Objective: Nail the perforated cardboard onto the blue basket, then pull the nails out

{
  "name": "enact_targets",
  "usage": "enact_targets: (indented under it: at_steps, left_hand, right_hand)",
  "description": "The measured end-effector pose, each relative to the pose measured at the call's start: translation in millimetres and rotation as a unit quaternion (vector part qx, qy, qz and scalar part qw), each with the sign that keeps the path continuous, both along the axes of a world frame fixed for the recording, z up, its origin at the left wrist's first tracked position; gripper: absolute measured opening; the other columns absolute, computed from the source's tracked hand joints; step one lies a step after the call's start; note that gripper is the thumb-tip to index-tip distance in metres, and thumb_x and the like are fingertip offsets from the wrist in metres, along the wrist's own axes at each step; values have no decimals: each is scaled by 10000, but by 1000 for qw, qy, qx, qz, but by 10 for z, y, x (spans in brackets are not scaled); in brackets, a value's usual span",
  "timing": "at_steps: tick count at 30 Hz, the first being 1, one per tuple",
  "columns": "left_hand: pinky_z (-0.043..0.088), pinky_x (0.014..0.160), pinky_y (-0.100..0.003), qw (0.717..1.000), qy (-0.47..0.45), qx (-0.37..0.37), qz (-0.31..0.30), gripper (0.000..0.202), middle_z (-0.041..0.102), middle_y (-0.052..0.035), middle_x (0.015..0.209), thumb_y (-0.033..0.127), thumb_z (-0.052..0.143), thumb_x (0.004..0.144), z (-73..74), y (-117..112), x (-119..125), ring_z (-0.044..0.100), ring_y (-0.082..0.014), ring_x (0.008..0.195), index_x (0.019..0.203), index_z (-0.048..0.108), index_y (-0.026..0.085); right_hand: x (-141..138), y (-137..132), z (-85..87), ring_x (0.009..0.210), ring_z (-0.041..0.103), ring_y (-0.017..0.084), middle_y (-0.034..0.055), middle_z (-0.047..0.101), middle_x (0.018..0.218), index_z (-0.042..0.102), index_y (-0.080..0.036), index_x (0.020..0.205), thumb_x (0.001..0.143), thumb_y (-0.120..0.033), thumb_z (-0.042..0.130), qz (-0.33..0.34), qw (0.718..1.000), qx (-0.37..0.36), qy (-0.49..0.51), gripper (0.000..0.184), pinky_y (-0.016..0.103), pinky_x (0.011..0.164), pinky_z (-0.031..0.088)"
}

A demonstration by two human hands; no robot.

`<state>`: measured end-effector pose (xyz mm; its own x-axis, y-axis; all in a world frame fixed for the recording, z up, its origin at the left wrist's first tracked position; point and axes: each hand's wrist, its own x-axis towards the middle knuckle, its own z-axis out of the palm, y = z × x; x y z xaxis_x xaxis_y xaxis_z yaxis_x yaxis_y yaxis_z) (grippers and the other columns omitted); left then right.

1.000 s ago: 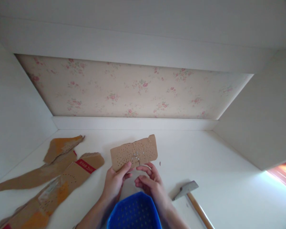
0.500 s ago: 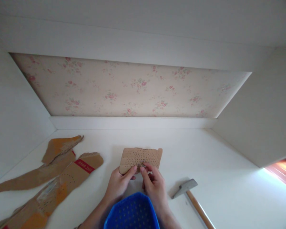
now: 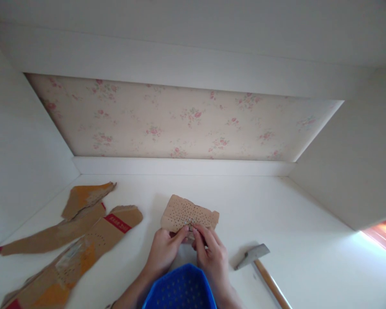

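Observation:
My left hand (image 3: pixel 162 251) and my right hand (image 3: pixel 212 253) meet at the near edge of a small brown cardboard piece (image 3: pixel 188 213) dotted with many small holes. Both hands pinch that edge, fingertips pressed together at its middle. The piece is tilted up off the white surface (image 3: pixel 276 214). Whether something small is pinched between the fingertips is too fine to see. A blue perforated basket (image 3: pixel 180 289) sits just below my wrists at the bottom edge.
Torn cardboard strips (image 3: pixel 73 231), one with a red label, lie at the left. A hammer (image 3: pixel 260 266) with a wooden handle lies to the right of my hands. White side walls and a floral back panel (image 3: pixel 180 120) enclose the space.
The cardboard piece dropped lower and tilted flatter. My right hand moved from just below the piece up to its near edge, and both hands now pinch it together.

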<state>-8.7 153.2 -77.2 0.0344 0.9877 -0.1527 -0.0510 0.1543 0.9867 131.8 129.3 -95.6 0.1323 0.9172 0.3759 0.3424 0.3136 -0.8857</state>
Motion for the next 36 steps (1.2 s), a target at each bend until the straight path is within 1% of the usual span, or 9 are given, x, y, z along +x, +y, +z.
enact_targets:
  at_steps: [2,8,13,16,22,26,29,33,36]
  left_hand:
    - [574,705,-290,999,-25,-14,39,298,781,-103,807,394,789,730,-44,23,-4,727,-246,750,855,789,124]
    - [570,864,-285,966,-187,-26,174,274,764,-101,1021,273,817,733,-33,87,-29,707,-211,979,966,757,141]
    - [598,769,-238,917,-308,-16,253,212,756,-88,985,118,816,711,8,135,-63,712,-163,875,905,732,132]
    - [602,717,-219,908,-333,-19,255,186,750,-67,964,81,792,727,-7,162,-96,705,-129,786,890,725,137]
    - [596,731,-210,910,-342,-27,231,175,751,-68,937,80,787,734,-9,149,-109,709,-130,796,883,714,135]
    - [591,722,-201,913,-345,-33,216,148,751,-71,938,99,803,718,9,138,-103,706,-127,788,825,705,132]
    - [583,721,-192,915,-346,-31,205,149,748,-70,942,121,818,704,9,141,-106,698,-122,793,804,709,126]
    - [575,724,-194,921,-338,-33,189,180,746,-65,920,146,835,689,1,142,-114,690,-122,800,829,725,120]
    - [571,721,-202,926,-334,-31,174,221,744,-64,907,167,846,682,-9,136,-115,689,-130,808,867,733,122]
  right_hand:
    - [14,-12,-5,670,648,185,53,686,843,697,-253,991,946,-302,550,-8,1000,5,-2,161,284,617,528]
    - [79,20,-4,682,645,171,33,662,833,645,-241,980,976,-315,509,-43,999,-7,-8,155,274,663,518]
    - [70,70,9,779,671,207,68,711,908,710,-230,959,948,-322,554,-13,999,-9,-32,180,294,731,521]
    - [59,66,27,831,677,212,75,726,945,732,-229,963,948,-308,551,9,999,-12,-47,198,294,772,521]
    - [81,93,-24,811,689,225,83,742,923,718,-219,954,942,-312,548,10,997,-40,-58,194,312,745,530]
    - [89,126,-67,677,682,213,62,732,813,672,-218,885,938,-316,524,-10,996,-60,-62,186,307,637,517]
    - [93,130,-61,633,656,203,38,706,759,653,-227,825,913,-262,517,-5,995,-58,-83,166,300,599,493]
    - [90,126,-36,737,667,218,44,726,825,681,-233,834,869,-148,504,15,992,-48,-118,199,311,678,503]
    - [80,131,-31,837,663,254,52,760,854,721,-242,828,854,-119,535,24,989,-40,-143,225,351,768,506]
